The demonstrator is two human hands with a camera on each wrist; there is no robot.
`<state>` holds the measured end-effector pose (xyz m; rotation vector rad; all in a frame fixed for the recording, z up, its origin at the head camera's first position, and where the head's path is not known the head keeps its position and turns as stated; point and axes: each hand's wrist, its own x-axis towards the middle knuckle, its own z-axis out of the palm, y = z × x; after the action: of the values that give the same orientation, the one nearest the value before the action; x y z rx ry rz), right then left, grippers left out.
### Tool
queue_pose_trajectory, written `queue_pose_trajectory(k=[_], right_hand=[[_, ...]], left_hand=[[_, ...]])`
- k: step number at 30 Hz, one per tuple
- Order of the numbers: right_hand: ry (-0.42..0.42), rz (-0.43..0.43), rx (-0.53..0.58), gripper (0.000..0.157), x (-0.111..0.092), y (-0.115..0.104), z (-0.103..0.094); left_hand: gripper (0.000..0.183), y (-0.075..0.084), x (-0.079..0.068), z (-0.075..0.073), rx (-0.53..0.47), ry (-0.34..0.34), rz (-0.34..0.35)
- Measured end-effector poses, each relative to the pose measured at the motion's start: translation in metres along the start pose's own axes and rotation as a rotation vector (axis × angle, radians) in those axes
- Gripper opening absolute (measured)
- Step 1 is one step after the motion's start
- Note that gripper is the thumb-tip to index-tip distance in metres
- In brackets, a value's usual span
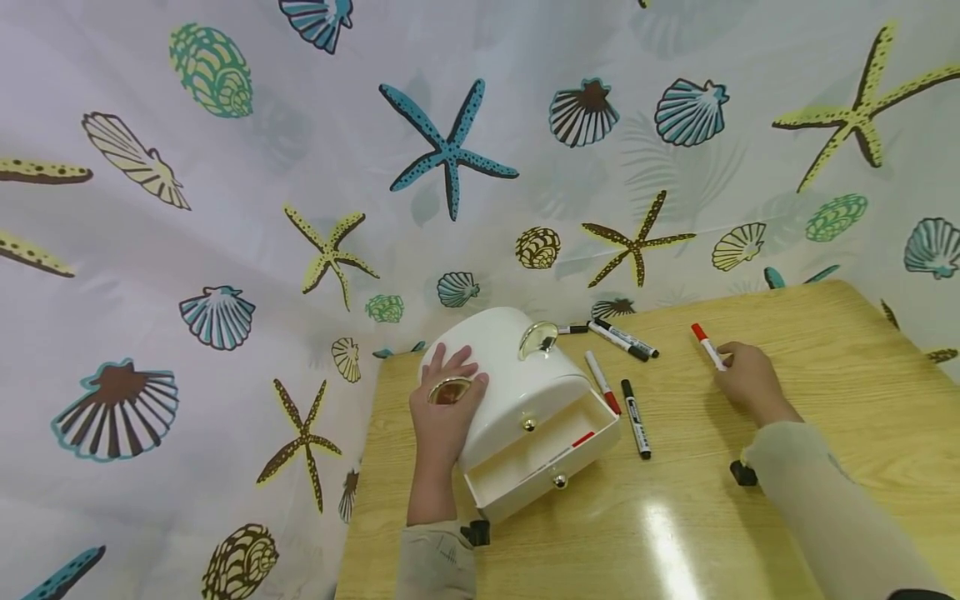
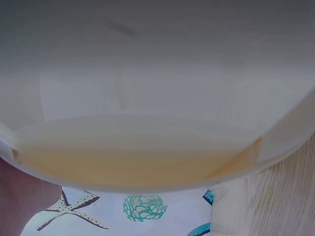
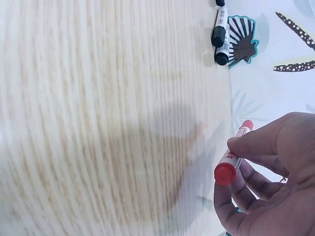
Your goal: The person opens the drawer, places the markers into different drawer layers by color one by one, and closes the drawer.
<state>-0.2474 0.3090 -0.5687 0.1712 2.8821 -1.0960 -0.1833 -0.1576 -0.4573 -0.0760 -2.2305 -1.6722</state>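
My right hand [image 1: 750,385] pinches a white marker with a red cap [image 1: 704,340] above the right part of the table. In the right wrist view the marker's red end [image 3: 225,173] faces the camera, thumb on one side and fingers on the other. My left hand [image 1: 442,421] rests on a white rounded box [image 1: 498,354], fingers spread beside a gold-rimmed handle [image 1: 448,390]. The box's lower drawer [image 1: 517,496] is pulled out, and a red-and-white marker [image 1: 582,439] lies inside it. The left wrist view is mostly filled by the box's white surface [image 2: 147,88].
Next to the box lie a red-capped marker [image 1: 602,383] and a black-capped marker [image 1: 636,419]. Several black-capped markers [image 1: 621,339] lie behind them near the table's back edge. A patterned curtain [image 1: 480,242] hangs behind the wooden table [image 1: 810,358].
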Motion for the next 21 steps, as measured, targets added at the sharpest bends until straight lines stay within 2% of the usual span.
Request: queue_pose_trajectory(k=[11,16,21], right_hand=[[0.033,-0.026,0.030,0.049,-0.016,-0.011,0.005],[0.034,-0.045,0.081,0.049,-0.025,-0.020,0.008],[0.048,-0.053,0.089,0.047,-0.031,-0.029,0.011]], left_hand=[[0.024,0.002,0.000,0.002,-0.005,-0.008,-0.012],[0.023,0.001,-0.001,0.001,0.006,-0.001,-0.020],[0.021,0.000,-0.001,0.000,0.003,0.003,-0.005]])
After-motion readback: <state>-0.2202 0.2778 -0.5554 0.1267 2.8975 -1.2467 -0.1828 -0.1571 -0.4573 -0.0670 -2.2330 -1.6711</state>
